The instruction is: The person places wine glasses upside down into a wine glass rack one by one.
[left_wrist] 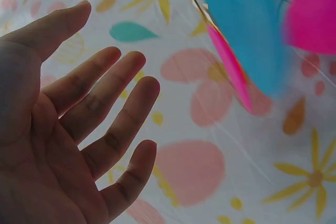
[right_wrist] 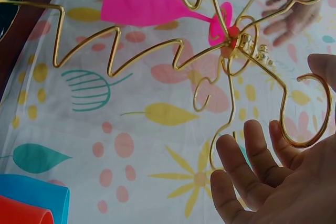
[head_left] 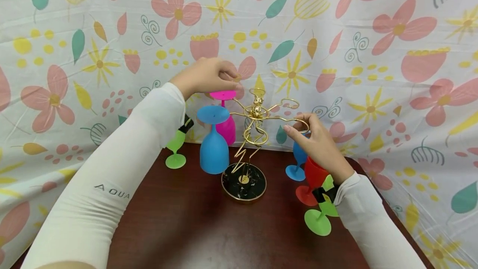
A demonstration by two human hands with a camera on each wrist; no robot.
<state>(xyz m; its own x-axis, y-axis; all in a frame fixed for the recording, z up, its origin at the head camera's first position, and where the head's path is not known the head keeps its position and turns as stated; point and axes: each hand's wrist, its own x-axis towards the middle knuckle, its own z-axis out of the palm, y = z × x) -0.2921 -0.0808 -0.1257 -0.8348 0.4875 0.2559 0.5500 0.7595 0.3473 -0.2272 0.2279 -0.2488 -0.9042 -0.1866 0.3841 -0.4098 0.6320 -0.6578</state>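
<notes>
A gold wire rack [head_left: 257, 113] on a round black base [head_left: 243, 182] stands mid-table. A pink goblet [head_left: 225, 115] and a blue goblet [head_left: 213, 142] hang upside down from its arms. My left hand [head_left: 228, 76] hovers just over the pink goblet's foot; in the left wrist view its fingers [left_wrist: 105, 108] are spread and hold nothing, with the pink foot [left_wrist: 231, 72] beside them. My right hand [head_left: 295, 130] touches an empty hook at the rack's right. In the right wrist view that hook [right_wrist: 310, 119] curves past its relaxed fingertips [right_wrist: 257, 150].
On the dark wooden table [head_left: 186, 219] stand a green goblet [head_left: 175, 150] at the left, and a blue [head_left: 296, 165], a red [head_left: 313, 182] and a green goblet [head_left: 319, 215] under my right wrist. A flowered cloth [head_left: 336, 32] hangs behind and around.
</notes>
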